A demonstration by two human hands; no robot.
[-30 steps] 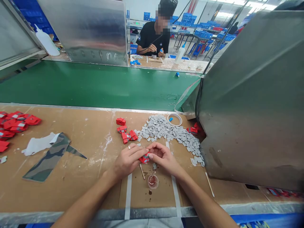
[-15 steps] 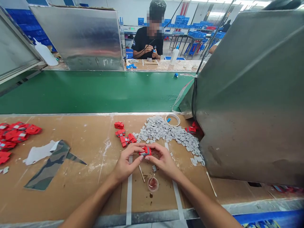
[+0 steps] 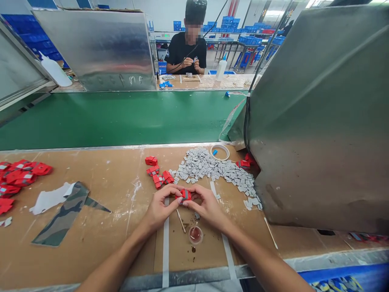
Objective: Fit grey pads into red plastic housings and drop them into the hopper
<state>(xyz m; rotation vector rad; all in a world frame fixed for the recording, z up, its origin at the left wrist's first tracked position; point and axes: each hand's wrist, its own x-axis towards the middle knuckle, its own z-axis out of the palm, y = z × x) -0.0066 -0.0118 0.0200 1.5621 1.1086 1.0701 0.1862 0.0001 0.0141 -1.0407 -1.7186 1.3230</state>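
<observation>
Both my hands pinch one small red part [image 3: 184,195] between their fingertips, just above the brown table [image 3: 100,231]. My left hand [image 3: 161,207] grips its left side and my right hand [image 3: 206,206] its right side. Beyond the hands lie a few loose red parts [image 3: 158,172] and a spread of several small grey pieces [image 3: 212,170]. Below the hands stand a small round cap of reddish liquid [image 3: 195,234] and a thin wooden stick [image 3: 181,221].
More red parts [image 3: 18,176] lie at the far left, beside white paper [image 3: 50,197] and a camouflage cloth [image 3: 65,213]. A tape ring [image 3: 220,151] sits by a large metal panel [image 3: 319,121] on the right. Behind runs a green conveyor belt [image 3: 121,115], where another person [image 3: 187,44] works.
My hands have lifted the red part slightly and turned it between the fingertips. The camera view has tilted a little upward.
</observation>
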